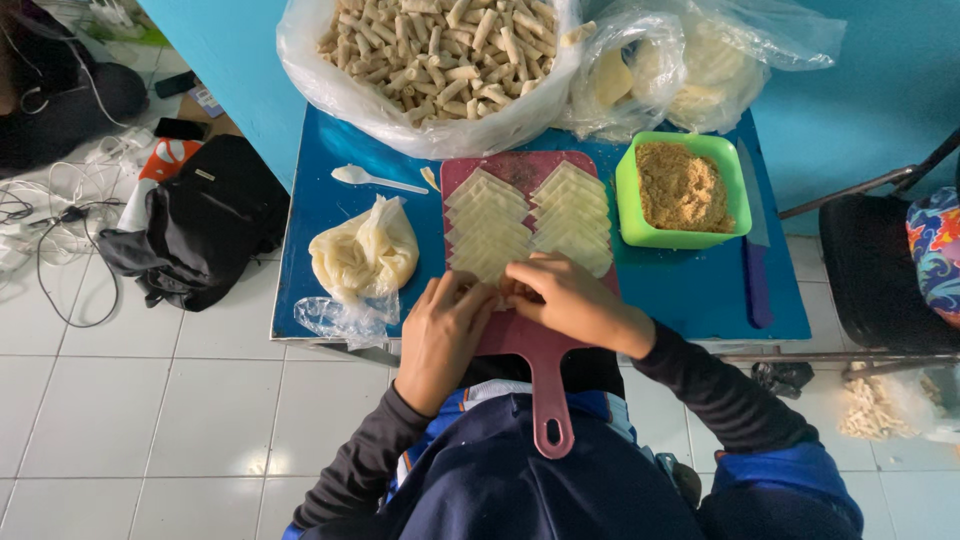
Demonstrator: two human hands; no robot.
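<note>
Where both hands meet, left hand [440, 335], right hand [565, 298], pastry sheet [498, 293] between fingertips

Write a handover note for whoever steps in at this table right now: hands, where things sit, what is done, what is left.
Left hand and right hand: both together on one wrapper at the near end of the red cutting board, fingers pinching it.
On the board: two rows of cut wrappers, unrolled.
Green bowl of brown filling to the right, knife beside it.
Done: a big bag of finished rolls at the back.
Left: the wrappers on the board, plus the bagged wrappers on the left.
</note>
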